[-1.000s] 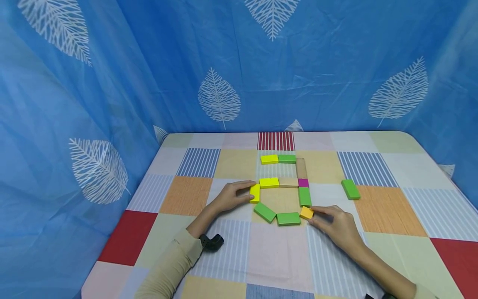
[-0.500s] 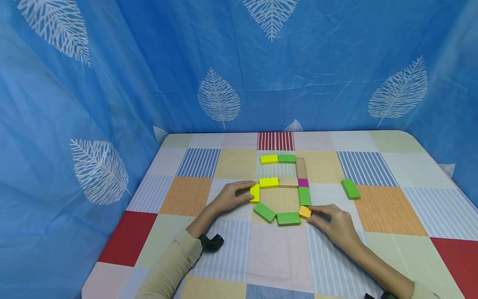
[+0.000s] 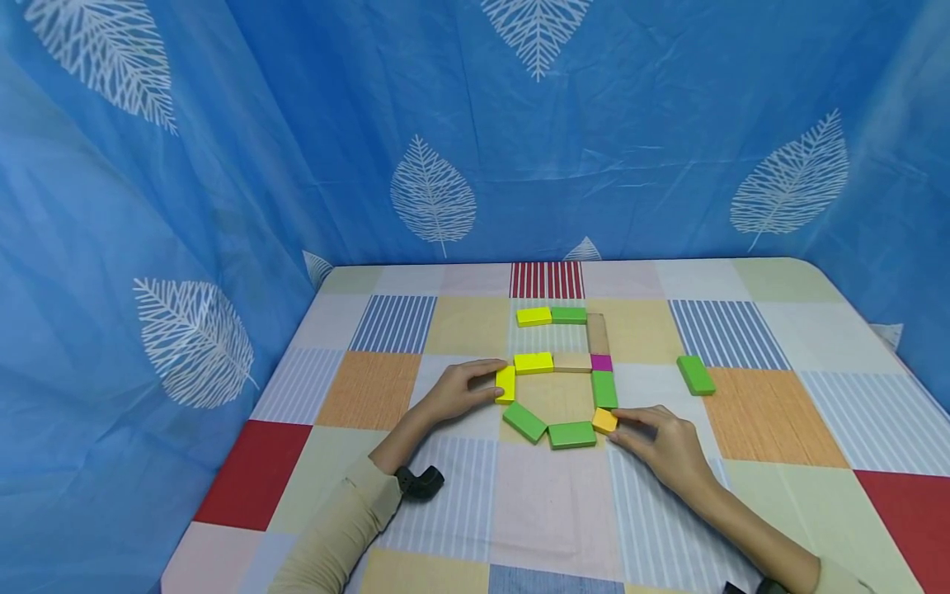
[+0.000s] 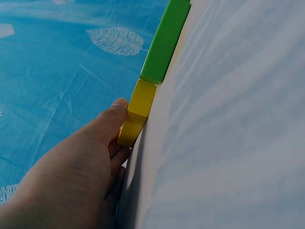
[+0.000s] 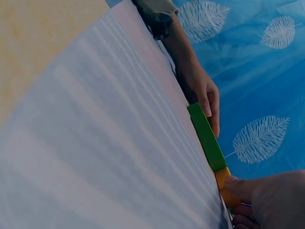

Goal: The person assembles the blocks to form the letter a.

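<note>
Between thumb and fingers my left hand (image 3: 458,389) pinches a yellow block (image 3: 505,385) lying flat at the left side of a ring of blocks. My right hand (image 3: 666,444) pinches a small orange block (image 3: 604,421) at the ring's lower right corner, its thumb on the near side. Beside the orange block lie a green block (image 3: 572,436) to the left and another green block (image 3: 604,389) just beyond. A slanted green block (image 3: 524,422) sits close to the yellow one. In the right wrist view the orange block (image 5: 223,180) meets the end of a green block (image 5: 208,138).
A yellow block (image 3: 533,363), a wooden block (image 3: 572,363) and a magenta block (image 3: 601,363) form the ring's far side. Beyond them are a wooden block (image 3: 597,333), a green block (image 3: 568,315) and a yellow block (image 3: 534,317). One green block (image 3: 696,375) lies apart on the right of the patchwork tablecloth.
My right hand has slid the orange block slightly left, up against the near green block, and turned it a little. My left hand stays on the yellow block.
</note>
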`<action>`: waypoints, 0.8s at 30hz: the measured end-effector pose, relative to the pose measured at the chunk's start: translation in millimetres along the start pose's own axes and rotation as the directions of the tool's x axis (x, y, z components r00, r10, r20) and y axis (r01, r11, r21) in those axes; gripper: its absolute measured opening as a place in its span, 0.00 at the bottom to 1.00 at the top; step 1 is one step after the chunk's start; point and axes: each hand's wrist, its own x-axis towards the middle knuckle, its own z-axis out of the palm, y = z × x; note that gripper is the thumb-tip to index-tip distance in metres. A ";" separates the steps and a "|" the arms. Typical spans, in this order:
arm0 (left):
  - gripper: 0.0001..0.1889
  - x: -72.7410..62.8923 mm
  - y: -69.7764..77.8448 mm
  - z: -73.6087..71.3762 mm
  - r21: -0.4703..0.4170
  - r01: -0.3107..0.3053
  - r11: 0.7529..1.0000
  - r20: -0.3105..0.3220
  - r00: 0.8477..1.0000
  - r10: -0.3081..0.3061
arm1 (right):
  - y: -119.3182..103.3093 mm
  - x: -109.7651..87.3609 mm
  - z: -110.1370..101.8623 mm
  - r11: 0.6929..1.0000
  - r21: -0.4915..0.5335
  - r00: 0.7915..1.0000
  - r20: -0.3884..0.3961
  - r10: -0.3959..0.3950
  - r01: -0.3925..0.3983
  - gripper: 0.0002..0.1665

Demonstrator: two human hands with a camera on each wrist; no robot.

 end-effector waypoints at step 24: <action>0.25 -0.6 1.9 -0.7 0.000 0.030 1.000 0.011 0.999 -0.030 | 23.7 19.9 -26.3 1.000 -0.026 0.981 -0.192 -0.001 -0.004 0.20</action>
